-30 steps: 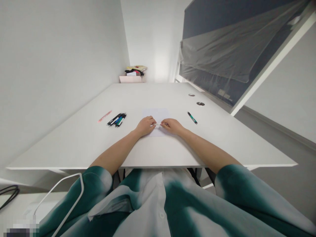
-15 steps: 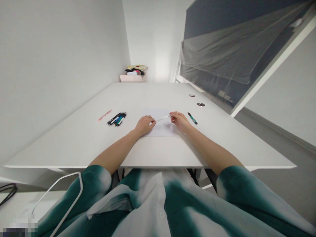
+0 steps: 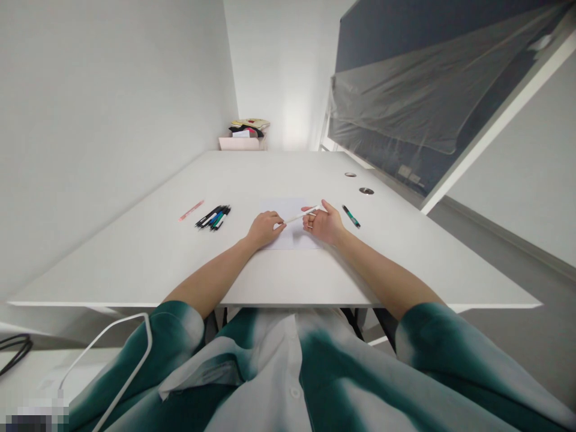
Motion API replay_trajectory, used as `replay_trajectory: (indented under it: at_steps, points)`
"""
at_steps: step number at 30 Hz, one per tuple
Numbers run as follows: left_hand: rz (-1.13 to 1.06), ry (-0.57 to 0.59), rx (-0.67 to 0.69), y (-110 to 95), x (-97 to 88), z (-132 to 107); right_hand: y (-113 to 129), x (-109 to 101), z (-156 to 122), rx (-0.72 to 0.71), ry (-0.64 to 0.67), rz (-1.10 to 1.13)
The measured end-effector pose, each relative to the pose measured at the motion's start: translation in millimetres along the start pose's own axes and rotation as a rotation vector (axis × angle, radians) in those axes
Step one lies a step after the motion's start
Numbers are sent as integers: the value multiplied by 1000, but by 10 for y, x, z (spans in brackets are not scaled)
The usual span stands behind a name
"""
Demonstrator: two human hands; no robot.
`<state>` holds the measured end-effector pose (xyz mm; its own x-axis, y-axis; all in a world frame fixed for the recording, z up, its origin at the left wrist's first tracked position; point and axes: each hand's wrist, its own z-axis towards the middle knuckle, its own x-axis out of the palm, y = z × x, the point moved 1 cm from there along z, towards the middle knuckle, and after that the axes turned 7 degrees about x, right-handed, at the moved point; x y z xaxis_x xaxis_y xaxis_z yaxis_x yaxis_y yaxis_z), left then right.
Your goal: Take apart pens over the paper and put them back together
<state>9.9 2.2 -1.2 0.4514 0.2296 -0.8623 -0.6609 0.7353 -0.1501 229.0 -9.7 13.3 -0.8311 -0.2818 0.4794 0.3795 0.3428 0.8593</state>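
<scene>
My left hand (image 3: 265,228) rests on a sheet of white paper (image 3: 288,240), its thumb and fingertips pinched on one end of a slim white pen (image 3: 297,216). The pen slants up to the right above the sheet. My right hand (image 3: 324,223) is turned with the palm partly up, thumb raised and fingers apart. The pen's far end lies across in front of its index finger; whether they touch is hard to tell. To the right of that hand lies a green and black pen (image 3: 351,216).
On the white table (image 3: 279,174), left of the paper, lie a bunch of several pens (image 3: 213,218) and a pink ruler-like strip (image 3: 191,210). Two round metal-rimmed fittings (image 3: 366,191) sit at the right. A pale box (image 3: 239,143) stands at the far end, and a dark panel (image 3: 405,90) rises on the right.
My right hand has let go of the white pen's right end, turned its palm upward and spread its fingers. My left hand stays in place with the pen.
</scene>
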Motion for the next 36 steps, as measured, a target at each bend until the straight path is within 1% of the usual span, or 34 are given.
replay_trajectory:
  at_steps: [3, 10, 16, 21, 24, 27, 29, 31, 33, 36]
  points:
    - [8, -4, -6, -8, -1, 1, -11, -2, 7, 0, 24, 33]
    - [17, -16, -3, -14, -25, 13, -10, -13, 32, -19, 25, 107]
    - [23, -13, -1, -15, -16, 16, 14, 28, -8, -13, 8, 84]
    - [23, -14, -10, -22, -27, 14, 25, 72, -37, -38, -31, -40]
    - [26, -8, 6, -56, -31, 22, -61, 112, 5, -74, -32, -191]
    - [29, 25, 65, -120, -23, 33, -183, 152, 72, -160, -34, -369]
    - [32, 46, 93, -152, -16, 35, -231, 157, 109, -217, -55, -439]
    - [37, 50, 81, -151, -12, 29, -232, 131, 134, -239, -93, -451]
    - [45, 48, 30, -106, -11, 14, -199, 73, 150, -258, -167, -449]
    - [53, 75, -68, 21, -2, -23, -148, -43, 176, -356, -325, -520]
